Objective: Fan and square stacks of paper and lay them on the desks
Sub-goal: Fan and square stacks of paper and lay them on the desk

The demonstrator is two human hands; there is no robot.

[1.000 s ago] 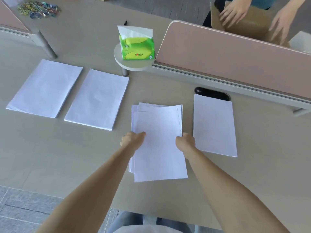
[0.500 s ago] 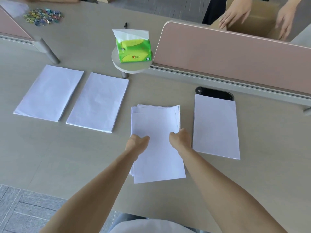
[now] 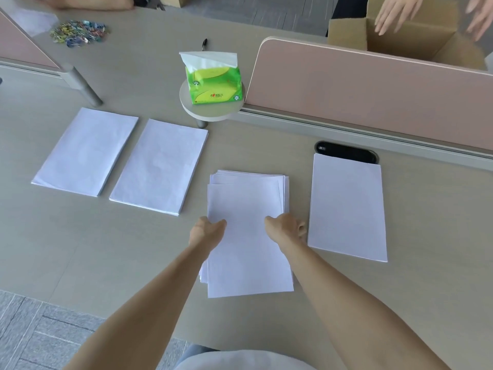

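Your left hand point(image 3: 208, 232) and right hand point(image 3: 286, 228) pinch opposite sides of the uneven stack point(image 3: 245, 204) on the desk point(image 3: 80, 249); squared stack point(image 3: 346, 206) at 3 o'clock.

We count four stacks of paper across the middle of the frame: the far-left stack point(image 3: 85, 152), the second stack point(image 3: 160, 166) and the right-hand stack point(image 3: 346, 206), all squared, and one loose stack point(image 3: 246, 204). We count four hands: the left hand point(image 3: 206, 232) and right hand point(image 3: 286, 228) at centre, a third hand point(image 3: 396, 13) and fourth hand point(image 3: 480, 16) at the upper right. We also find one cardboard box point(image 3: 416, 41), one tissue pack point(image 3: 214, 85), one pen point(image 3: 204, 43), two pink screens point(image 3: 360, 97) and one heap of clips point(image 3: 80, 32).
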